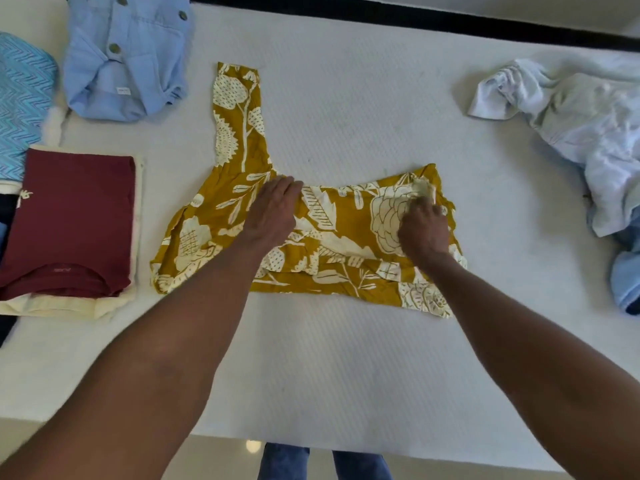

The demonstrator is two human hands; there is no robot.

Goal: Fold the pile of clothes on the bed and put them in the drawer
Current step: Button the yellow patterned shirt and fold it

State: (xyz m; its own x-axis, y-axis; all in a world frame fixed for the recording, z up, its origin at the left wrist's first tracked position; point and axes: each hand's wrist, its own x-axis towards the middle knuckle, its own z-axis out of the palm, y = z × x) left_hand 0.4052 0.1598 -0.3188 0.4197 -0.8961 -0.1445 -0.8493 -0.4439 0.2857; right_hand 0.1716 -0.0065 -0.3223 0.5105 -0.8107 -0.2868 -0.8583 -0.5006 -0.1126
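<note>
A mustard-yellow garment (346, 244) with a cream flower print lies spread on the white bed (346, 358), one long strip of it reaching away at the upper left. My left hand (273, 211) presses flat on the garment's upper middle with straight fingers. My right hand (424, 228) pinches a bunched bit of the fabric near the garment's upper right corner. A heap of unfolded pale blue and white clothes (575, 133) lies at the right of the bed.
At the left sit a folded maroon shirt (72, 220) on a cream garment (69, 308), a folded light blue buttoned piece (128, 57) and a turquoise zigzag cloth (20, 98). The bed's near edge runs along the bottom, with legs in jeans (287, 462) below it.
</note>
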